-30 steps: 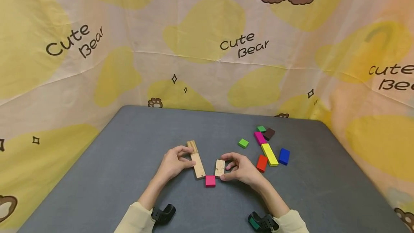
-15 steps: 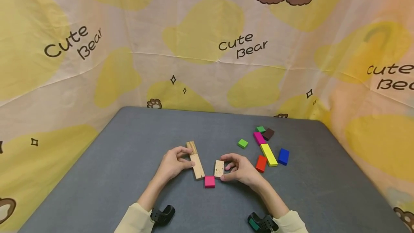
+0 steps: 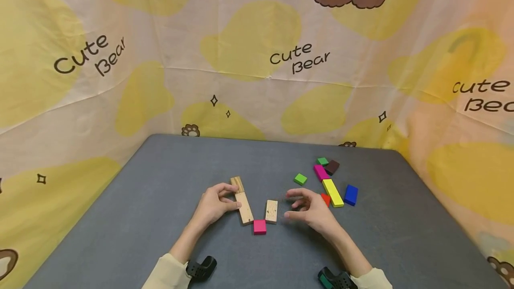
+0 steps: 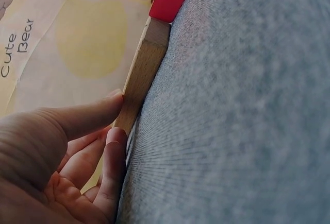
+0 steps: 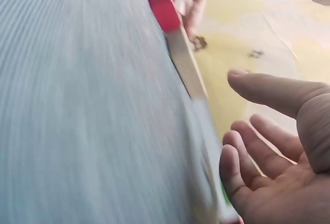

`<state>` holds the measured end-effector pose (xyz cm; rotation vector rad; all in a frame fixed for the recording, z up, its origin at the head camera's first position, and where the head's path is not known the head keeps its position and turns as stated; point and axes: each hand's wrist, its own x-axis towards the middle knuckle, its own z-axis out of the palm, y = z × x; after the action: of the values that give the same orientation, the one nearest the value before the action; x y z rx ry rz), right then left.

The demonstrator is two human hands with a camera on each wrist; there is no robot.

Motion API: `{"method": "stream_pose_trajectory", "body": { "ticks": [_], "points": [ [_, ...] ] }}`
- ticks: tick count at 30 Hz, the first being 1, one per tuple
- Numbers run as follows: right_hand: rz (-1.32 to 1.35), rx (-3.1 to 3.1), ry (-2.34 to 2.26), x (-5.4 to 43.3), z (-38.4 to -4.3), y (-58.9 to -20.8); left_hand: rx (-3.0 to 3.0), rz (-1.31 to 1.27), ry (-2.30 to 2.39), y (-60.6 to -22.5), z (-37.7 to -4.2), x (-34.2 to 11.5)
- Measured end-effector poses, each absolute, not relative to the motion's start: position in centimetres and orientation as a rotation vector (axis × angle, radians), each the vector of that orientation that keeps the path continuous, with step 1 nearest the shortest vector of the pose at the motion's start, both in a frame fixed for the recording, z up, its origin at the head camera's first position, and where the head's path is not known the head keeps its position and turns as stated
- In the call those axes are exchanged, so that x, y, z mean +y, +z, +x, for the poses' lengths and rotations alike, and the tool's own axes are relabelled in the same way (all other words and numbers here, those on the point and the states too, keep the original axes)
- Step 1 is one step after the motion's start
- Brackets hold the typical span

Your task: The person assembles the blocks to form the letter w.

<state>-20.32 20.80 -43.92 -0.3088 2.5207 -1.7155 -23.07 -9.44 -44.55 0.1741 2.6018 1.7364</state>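
Observation:
My left hand rests its thumb and bent fingers against a long plain wooden block, with the index fingertip near where a striped-grain wooden block meets its far end. In the left wrist view, thumb and fingertips touch the long block's side. A pink block lies at its near end. On the pink block's other side, a plain wooden block slants away, so the row bends like a V. My right hand hovers right of this block, apart from it, fingers spread and holding nothing.
Right of the hands lie loose coloured blocks on the grey table: light green, magenta, dark brown, green, yellow, blue. A red block is partly hidden by my right hand. A printed cloth hangs behind.
My right hand has let go of the plain wooden block on the right and drawn back to the right, now overlapping the red block. The left hand keeps its place on the long block.

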Motion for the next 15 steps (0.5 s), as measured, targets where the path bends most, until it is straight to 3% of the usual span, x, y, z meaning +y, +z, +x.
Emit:
{"method": "stream_pose_trajectory", "body": {
  "ticks": [8, 15],
  "points": [
    [-0.211, 2.842, -1.658, 26.6, -18.9, -42.6, 2.582, 0.185, 1.769, -44.2, -23.4, -9.5],
    [-0.141, 2.922, -1.538, 28.6, -18.6, -42.9, 2.604, 0.189, 1.739, -44.5, -23.2, -9.4]
  ]
}}
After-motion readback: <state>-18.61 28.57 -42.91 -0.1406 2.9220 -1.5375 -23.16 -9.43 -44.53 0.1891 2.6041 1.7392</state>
